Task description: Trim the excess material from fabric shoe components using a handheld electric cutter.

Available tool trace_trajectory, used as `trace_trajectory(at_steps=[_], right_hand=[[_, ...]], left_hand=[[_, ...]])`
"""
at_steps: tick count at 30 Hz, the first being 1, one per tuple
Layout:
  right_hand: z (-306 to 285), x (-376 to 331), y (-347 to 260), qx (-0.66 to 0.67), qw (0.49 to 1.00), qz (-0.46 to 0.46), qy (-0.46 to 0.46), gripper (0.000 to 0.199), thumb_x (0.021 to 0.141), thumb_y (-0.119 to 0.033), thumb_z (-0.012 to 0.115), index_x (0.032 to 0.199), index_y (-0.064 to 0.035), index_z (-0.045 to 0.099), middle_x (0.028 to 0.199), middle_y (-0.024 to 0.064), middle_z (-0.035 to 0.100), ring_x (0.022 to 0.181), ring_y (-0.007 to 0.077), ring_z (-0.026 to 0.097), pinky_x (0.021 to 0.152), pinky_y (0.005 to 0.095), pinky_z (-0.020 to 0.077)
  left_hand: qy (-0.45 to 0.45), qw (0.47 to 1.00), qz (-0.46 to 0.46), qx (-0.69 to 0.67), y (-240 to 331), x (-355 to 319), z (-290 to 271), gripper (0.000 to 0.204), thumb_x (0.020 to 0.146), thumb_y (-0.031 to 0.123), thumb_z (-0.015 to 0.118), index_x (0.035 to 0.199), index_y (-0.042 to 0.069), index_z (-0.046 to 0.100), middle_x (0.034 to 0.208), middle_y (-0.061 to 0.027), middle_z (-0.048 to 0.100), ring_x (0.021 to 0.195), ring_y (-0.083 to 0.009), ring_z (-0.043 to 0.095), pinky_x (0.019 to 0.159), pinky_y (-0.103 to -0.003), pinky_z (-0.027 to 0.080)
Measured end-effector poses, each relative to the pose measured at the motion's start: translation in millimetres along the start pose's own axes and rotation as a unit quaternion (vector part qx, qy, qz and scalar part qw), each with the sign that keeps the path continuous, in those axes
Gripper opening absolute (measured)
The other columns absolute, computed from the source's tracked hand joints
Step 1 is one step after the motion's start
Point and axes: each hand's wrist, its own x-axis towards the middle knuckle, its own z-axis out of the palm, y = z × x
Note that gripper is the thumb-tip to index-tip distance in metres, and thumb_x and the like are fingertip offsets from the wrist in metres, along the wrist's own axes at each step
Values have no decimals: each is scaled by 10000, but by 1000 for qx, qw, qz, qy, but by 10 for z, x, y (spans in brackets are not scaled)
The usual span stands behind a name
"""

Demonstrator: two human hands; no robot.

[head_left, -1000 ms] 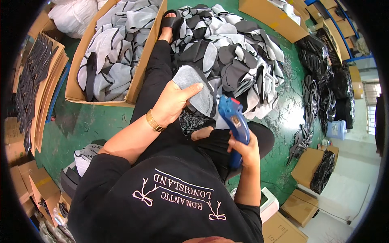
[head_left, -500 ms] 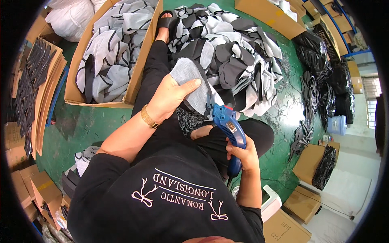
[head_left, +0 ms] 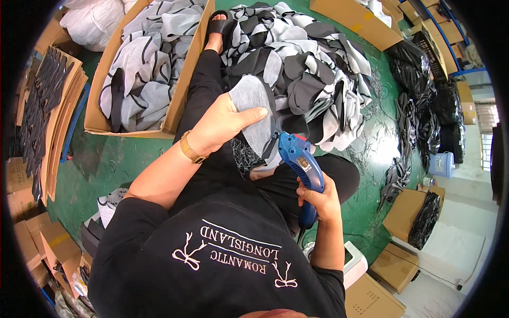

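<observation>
My left hand [head_left: 222, 124] grips a grey fabric piece [head_left: 253, 108] with a black edge, holding it over my lap. A gold bracelet [head_left: 189, 148] sits on that wrist. My right hand [head_left: 318, 199] is wrapped around the handle of a blue electric cutter [head_left: 300, 167], whose head touches the lower right edge of the fabric piece. A scrap of black mesh [head_left: 245, 158] lies on my lap just below the piece.
A heap of grey and black fabric pieces [head_left: 313, 69] lies ahead on the green floor [head_left: 111, 159]. A cardboard box [head_left: 98, 122] of similar pieces stands on the left. Black trimmings [head_left: 424, 116] and more boxes [head_left: 397, 217] lie on the right. Cardboard stacks [head_left: 58, 106] are far left.
The cutter has moved down and right along the fabric's edge. My left hand has shifted its hold, with the grey piece now spread further up above the hand.
</observation>
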Motion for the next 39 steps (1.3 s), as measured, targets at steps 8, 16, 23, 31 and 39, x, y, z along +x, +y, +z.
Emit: trace_trajectory(at_steps=[8, 16, 23, 31, 39], right_hand=[[-29, 9, -49, -9, 1000, -6, -7, 340, 665, 9, 693, 977, 62, 570, 764, 70, 576, 557, 152, 562, 481, 270, 485], [24, 51, -75, -32, 999, -25, 9, 341, 677, -6, 701, 982, 62, 564, 759, 71, 576, 553, 152, 563, 479, 270, 481], [138, 374, -191, 86, 987, -127, 49, 350, 706, -78, 723, 991, 54, 568, 729, 70, 576, 578, 146, 562, 531, 252, 461], [368, 612, -304, -69, 979, -171, 87, 386, 675, -131, 804, 960, 8, 584, 772, 5, 586, 679, 71, 535, 616, 225, 457], [58, 394, -102, 174, 978, -110, -44, 357, 653, -223, 711, 851, 24, 547, 628, 64, 472, 571, 177, 506, 533, 285, 462]], left_hand=[[-33, 998, 15, 43, 10, -35, 17, 248, 869, 88, 630, 1100, 7, 590, 993, -19, 630, 896, -96, 582, 825, -273, 467], [-64, 990, 29, 125, -32, -71, 46, 245, 863, 96, 643, 1085, 3, 596, 961, -1, 625, 880, -80, 564, 813, -269, 465], [-110, 994, 12, 26, -202, -35, 142, 350, 870, 67, 618, 1202, 24, 515, 1064, -9, 597, 968, -84, 552, 867, -276, 457], [-83, 989, -56, -106, -310, -43, 311, 329, 877, 95, 638, 1184, 20, 547, 1061, -11, 618, 971, -100, 582, 880, -281, 468], [-53, 973, -79, -209, -194, 161, 183, 263, 880, 135, 653, 1115, 33, 594, 990, -38, 654, 864, -129, 634, 777, -289, 523]])
